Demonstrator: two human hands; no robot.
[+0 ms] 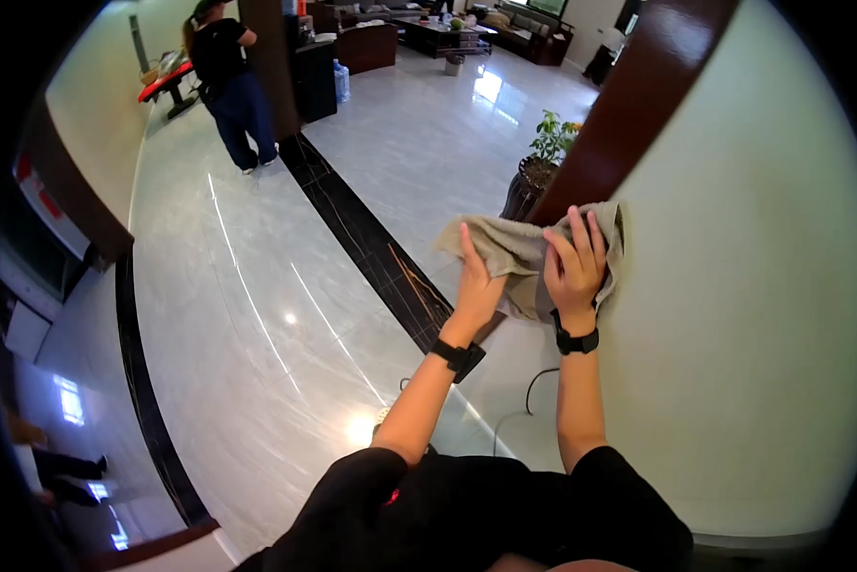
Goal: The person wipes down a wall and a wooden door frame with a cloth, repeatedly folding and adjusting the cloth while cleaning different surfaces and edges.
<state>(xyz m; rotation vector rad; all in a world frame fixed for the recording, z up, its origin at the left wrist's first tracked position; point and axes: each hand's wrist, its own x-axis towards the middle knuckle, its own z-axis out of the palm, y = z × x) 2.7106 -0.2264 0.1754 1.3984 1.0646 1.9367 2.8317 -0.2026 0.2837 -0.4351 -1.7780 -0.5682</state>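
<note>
Cloth [514, 243] right of centre in the frame, bunched across the lower part of the dark red-brown post [638, 105], and both hands are on it! Left hand [479, 286] has its left edge: one digit points up along the fabric, the other fingers are mostly hidden, so I can't tell how tightly they close. Right hand [575, 272] lies over the other end, fingers extended and slightly parted, laid on the fabric rather than clenched. Pale wall [734, 286] fills the right of the frame; potted plant [550, 143] sits just beyond the post. Wiping the post looks like the step in hand, by my reading. The next move seems to call for even pressure from both hands, fabric wrapped round the edge, and care near that plant.
</note>
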